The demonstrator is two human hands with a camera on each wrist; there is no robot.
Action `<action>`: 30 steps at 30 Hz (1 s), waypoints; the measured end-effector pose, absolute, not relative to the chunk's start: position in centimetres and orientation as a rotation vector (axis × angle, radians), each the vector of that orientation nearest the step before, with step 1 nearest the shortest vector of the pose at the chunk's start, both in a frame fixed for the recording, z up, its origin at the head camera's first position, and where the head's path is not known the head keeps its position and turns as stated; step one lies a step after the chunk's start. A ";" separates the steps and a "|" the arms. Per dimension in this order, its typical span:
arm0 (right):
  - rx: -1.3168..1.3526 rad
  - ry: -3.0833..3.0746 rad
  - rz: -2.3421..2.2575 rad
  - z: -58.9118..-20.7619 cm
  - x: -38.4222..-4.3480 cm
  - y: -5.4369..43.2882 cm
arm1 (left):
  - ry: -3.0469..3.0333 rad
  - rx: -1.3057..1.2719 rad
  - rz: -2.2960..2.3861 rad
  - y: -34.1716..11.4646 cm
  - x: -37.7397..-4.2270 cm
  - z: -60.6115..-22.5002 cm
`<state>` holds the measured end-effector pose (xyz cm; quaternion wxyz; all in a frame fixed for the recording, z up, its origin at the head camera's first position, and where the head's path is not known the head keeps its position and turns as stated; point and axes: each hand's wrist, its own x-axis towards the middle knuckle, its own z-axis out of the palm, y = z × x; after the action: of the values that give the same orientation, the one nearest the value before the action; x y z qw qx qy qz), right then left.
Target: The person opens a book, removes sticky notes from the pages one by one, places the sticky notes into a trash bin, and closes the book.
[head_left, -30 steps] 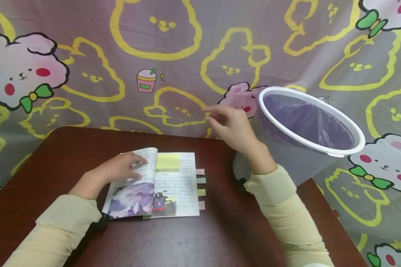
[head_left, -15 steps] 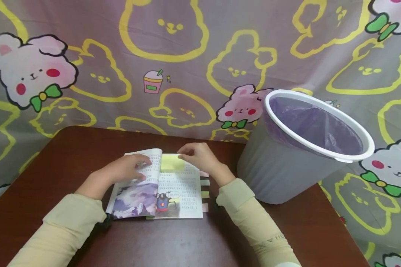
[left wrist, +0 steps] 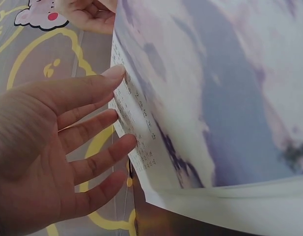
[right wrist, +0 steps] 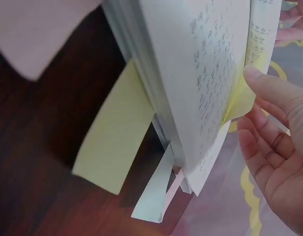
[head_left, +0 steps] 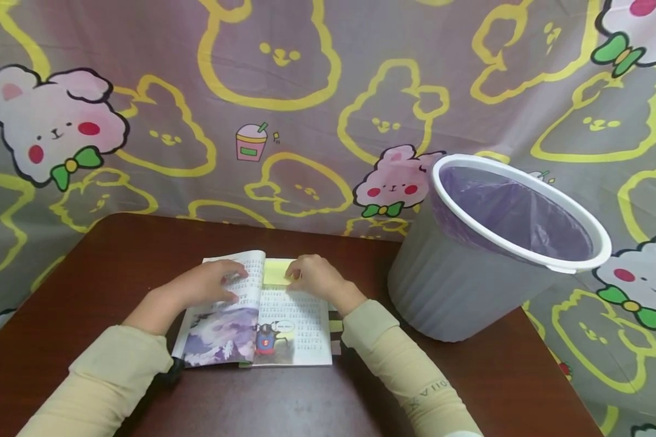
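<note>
An open book (head_left: 308, 331) lies on the table, with text on its right page and a purple mountain picture low on its left one. A yellow sticky note (head_left: 273, 274) sits at the top of the right page. My right hand (head_left: 321, 280) pinches its right edge; in the right wrist view the note (right wrist: 243, 101) bends up from the paper between thumb and fingers. My left hand (head_left: 205, 284) rests on the left page. Its fingers (left wrist: 85, 130) are spread and loosely bent, fingertips at the page, in the left wrist view.
A grey trash can (head_left: 459, 291) with a white rim and purple liner stands right of the book. Coloured page tabs (right wrist: 114, 137) stick out of the book's right edge. Behind the brown table (head_left: 284, 403) hangs a cartoon-print curtain (head_left: 158, 42).
My right hand has come down from beside the trash can to the book and taken hold of the sticky note's edge. The left hand has stayed on the left page.
</note>
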<state>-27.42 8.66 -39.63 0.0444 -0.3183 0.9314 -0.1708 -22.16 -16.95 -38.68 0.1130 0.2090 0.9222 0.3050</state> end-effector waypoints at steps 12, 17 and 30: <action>-0.913 2.921 -0.606 -38.8 -27.8 8.7 | 2.711 0.695 0.892 -17.3 -22.4 -38.4; -0.820 2.942 -0.606 -38.8 -27.9 8.6 | 2.706 0.707 0.890 -17.4 -22.3 -38.6; -0.724 2.940 -0.736 -39.7 -28.2 9.8 | 2.667 0.685 0.897 -17.5 -22.0 -39.3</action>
<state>-28.18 9.76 -39.69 0.0128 -0.2325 0.9434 -0.2363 -22.05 -17.46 -39.32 0.1224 0.2347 0.9140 0.3076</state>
